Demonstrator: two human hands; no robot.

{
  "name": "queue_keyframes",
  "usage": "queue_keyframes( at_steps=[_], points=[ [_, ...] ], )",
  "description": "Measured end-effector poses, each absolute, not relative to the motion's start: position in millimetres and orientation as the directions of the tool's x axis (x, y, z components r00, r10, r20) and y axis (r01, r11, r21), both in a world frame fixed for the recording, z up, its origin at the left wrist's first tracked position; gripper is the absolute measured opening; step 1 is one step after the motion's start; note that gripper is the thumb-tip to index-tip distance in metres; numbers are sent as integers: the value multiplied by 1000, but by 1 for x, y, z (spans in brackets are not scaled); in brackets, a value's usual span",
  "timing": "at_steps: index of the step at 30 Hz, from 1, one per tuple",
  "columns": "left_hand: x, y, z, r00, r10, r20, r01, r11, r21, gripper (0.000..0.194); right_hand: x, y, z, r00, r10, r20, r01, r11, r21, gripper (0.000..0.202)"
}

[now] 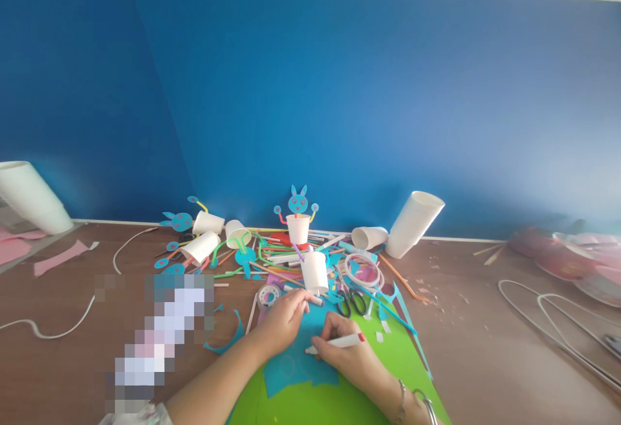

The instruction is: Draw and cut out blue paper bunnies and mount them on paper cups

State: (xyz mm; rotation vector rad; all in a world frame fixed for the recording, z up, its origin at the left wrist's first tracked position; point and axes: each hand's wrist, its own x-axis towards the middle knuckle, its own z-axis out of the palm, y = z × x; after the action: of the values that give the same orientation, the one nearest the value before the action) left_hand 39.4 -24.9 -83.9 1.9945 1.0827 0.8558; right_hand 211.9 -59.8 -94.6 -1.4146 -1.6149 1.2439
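Note:
My right hand (342,347) grips a white marker (339,342) with a red end, its tip pointing left at the blue paper. Faint round outlines show on the blue paper (281,383), which lies on a green sheet (402,392). My left hand (286,318) rests on the paper's upper part, fingers loosely bent and apart. Beside its fingertips is a white marker with a purple end (317,300). A tipped paper cup (315,273) with a purple straw stands just beyond. Black-handled scissors (352,302) lie to the right, and a tape roll (268,296) to the left.
A paper-cup rabbit figure (297,218) stands at the back amid straws and markers. More cup figures (201,247) lie left of it. Stacked cups (416,224) lean at the blue wall. A ring of clear tape (363,272), blue scraps (230,337) and white cables (548,321) lie around.

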Motion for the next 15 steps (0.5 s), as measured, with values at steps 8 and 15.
queue_keyframes(
  at_steps=[8, 15],
  points=[
    [39, -25, -86, 427, 876, 225, 404, -408, 819, 35, 210, -61, -92, -196, 975, -107, 394, -22, -919, 22],
    [39, -25, -84, 429, 877, 214, 417, -402, 815, 35, 209, -61, -92, -179, 979, -100, 388, -23, -921, 24]
  ],
)
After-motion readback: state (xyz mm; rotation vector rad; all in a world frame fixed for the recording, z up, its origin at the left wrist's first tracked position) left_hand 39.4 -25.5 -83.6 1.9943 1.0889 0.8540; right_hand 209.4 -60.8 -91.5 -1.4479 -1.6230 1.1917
